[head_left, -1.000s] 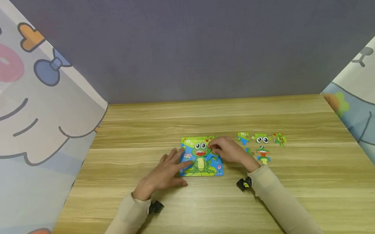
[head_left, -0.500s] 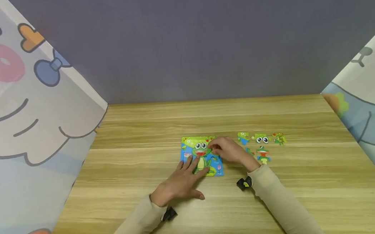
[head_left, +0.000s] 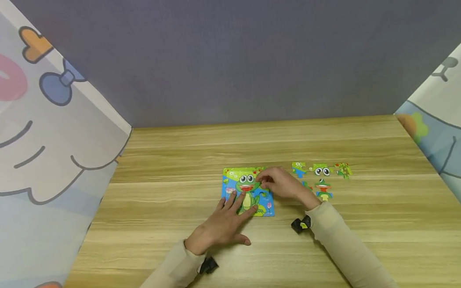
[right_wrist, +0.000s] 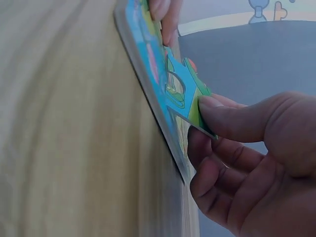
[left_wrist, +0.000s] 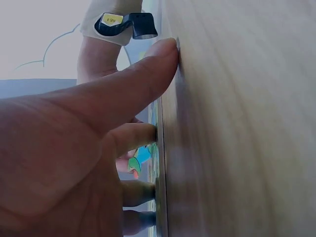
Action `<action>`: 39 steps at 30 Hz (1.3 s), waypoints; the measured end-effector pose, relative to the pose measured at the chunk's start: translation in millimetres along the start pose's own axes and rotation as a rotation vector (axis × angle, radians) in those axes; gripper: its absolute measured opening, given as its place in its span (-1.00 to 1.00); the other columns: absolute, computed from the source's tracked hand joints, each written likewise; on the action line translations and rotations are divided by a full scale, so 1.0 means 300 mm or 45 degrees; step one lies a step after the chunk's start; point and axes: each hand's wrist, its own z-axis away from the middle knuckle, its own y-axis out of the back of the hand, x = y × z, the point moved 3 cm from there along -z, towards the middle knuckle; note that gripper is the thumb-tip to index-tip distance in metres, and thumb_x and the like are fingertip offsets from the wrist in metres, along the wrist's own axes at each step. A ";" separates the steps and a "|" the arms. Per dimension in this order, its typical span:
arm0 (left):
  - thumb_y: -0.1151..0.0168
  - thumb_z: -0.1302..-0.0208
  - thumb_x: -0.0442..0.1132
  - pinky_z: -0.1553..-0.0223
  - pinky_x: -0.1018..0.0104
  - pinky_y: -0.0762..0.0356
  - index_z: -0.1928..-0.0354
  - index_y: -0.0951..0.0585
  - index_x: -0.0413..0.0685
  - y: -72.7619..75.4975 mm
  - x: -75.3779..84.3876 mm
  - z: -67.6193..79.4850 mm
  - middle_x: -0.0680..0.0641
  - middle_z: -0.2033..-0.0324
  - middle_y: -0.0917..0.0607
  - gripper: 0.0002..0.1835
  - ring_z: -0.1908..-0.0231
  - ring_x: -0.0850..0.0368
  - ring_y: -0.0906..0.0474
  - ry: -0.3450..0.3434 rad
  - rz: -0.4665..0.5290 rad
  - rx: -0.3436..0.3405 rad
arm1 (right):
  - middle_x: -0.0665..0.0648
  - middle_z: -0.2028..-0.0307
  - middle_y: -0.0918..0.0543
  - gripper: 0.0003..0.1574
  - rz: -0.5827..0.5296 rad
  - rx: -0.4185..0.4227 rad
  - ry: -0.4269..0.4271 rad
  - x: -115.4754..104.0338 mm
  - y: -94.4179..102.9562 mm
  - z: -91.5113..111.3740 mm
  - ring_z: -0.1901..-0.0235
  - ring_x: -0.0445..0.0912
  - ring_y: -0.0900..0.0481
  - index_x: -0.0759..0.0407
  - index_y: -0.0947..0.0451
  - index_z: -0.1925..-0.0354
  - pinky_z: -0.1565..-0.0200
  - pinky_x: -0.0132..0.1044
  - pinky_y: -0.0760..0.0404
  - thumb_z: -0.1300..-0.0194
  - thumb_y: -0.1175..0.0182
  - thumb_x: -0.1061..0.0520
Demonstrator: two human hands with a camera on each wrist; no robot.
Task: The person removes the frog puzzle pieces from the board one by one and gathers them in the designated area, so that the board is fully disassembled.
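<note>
A frog jigsaw puzzle board point(head_left: 269, 210) lies flat on the wooden table. My left hand point(head_left: 221, 224) rests on its lower left part with fingers spread. In the left wrist view those fingertips point(left_wrist: 148, 190) press on the board while the thumb touches the tabletop. My right hand point(head_left: 282, 182) is over the board's right side. Between thumb and fingers it pinches a blue and green puzzle piece point(right_wrist: 182, 89). The right wrist view shows that piece tilted up from the board's surface, its far end close to the board.
Right of the board lie several loose pieces, among them one with frog eyes point(head_left: 322, 171), one with a red mouth point(head_left: 323, 186) and a leafy one point(head_left: 343, 170). The wooden table point(head_left: 378, 223) meets a grey panel point(head_left: 249, 54) at the back and cartoon-printed panels at both sides.
My left hand has slid right and toward me, from the board's left edge onto its lower part. The right hand has stayed in place, still pinching the puzzle piece.
</note>
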 end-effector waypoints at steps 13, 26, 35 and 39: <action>-0.30 -0.14 0.34 -0.47 -0.30 -0.11 -0.56 -0.17 0.25 -0.003 -0.001 0.001 -0.27 -0.60 0.04 -0.01 -0.57 -0.36 0.13 -0.008 -0.002 0.006 | 0.26 0.27 -0.72 -0.77 -0.273 0.171 -0.138 0.048 0.048 0.026 0.32 -0.14 -0.59 0.33 -0.67 0.04 0.25 -0.39 -0.57 -0.34 -0.26 0.31; -0.31 -0.15 0.33 -0.50 -0.28 -0.04 -0.57 -0.14 0.28 -0.008 -0.006 0.004 -0.23 -0.61 0.08 -0.01 -0.59 -0.31 0.18 0.010 0.024 -0.008 | 0.38 0.15 -0.63 -0.66 -0.567 0.171 -0.299 0.115 0.119 0.127 0.43 -0.18 -0.52 0.47 -0.53 -0.09 0.44 -0.34 -0.53 -0.40 -0.17 0.30; -0.31 -0.15 0.33 -0.51 -0.27 -0.03 -0.57 -0.14 0.28 -0.006 -0.005 0.006 -0.23 -0.61 0.08 -0.01 -0.60 -0.30 0.19 0.014 0.026 -0.010 | 0.01 0.24 -0.57 -0.60 -0.596 0.202 -0.369 0.180 0.185 0.239 0.49 -0.21 -0.46 0.47 -0.47 -0.11 0.49 -0.35 -0.47 -0.43 -0.19 0.20; -0.31 -0.15 0.33 -0.51 -0.27 -0.03 -0.57 -0.14 0.28 -0.005 -0.005 0.007 -0.23 -0.61 0.08 -0.01 -0.60 -0.30 0.19 0.016 0.031 -0.011 | -0.07 0.26 -0.59 -0.55 -0.582 0.239 -0.375 0.204 0.221 0.295 0.46 -0.22 -0.47 0.50 -0.44 -0.11 0.45 -0.34 -0.53 -0.43 -0.21 0.18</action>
